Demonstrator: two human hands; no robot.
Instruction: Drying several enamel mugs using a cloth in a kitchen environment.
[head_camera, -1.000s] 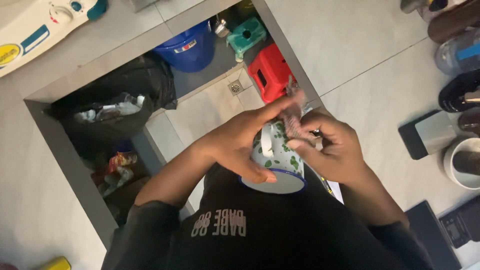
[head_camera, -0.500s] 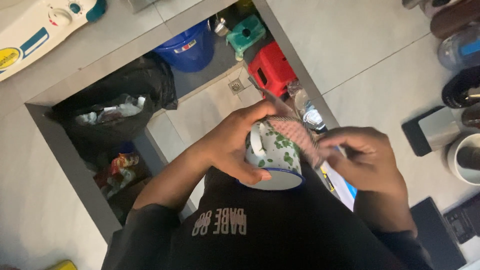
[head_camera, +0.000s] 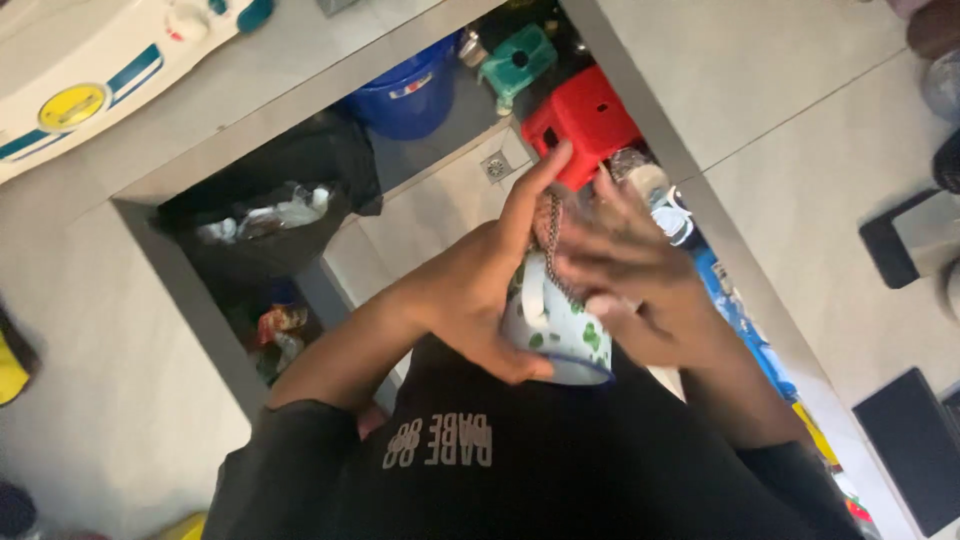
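A black shirt (head_camera: 520, 480) with pale lettering fills the near edge of the view. Just beyond it, a white mug (head_camera: 560, 330) with green leaf shapes and a blue rim is held tilted, close against the chest. The left hand (head_camera: 490, 290) is wrapped around the mug's left side, with the fingers stretched up past its handle. The right hand (head_camera: 630, 280) is pressed on the mug from the right; it is blurred, and a checked cloth (head_camera: 553, 240) is pinched between it and the mug, so its grip is closed on the cloth.

Past the hands, an opening framed by grey counter edges is seen. Inside it a black rubbish bag (head_camera: 270, 200) lies to the left, with a blue bucket (head_camera: 410, 95) farther off. A red stool (head_camera: 580, 120) stands to the right of the bucket, and a green container (head_camera: 515, 60) is placed beyond it. At the far left, a white appliance (head_camera: 100, 60) rests on the counter (head_camera: 800, 120).
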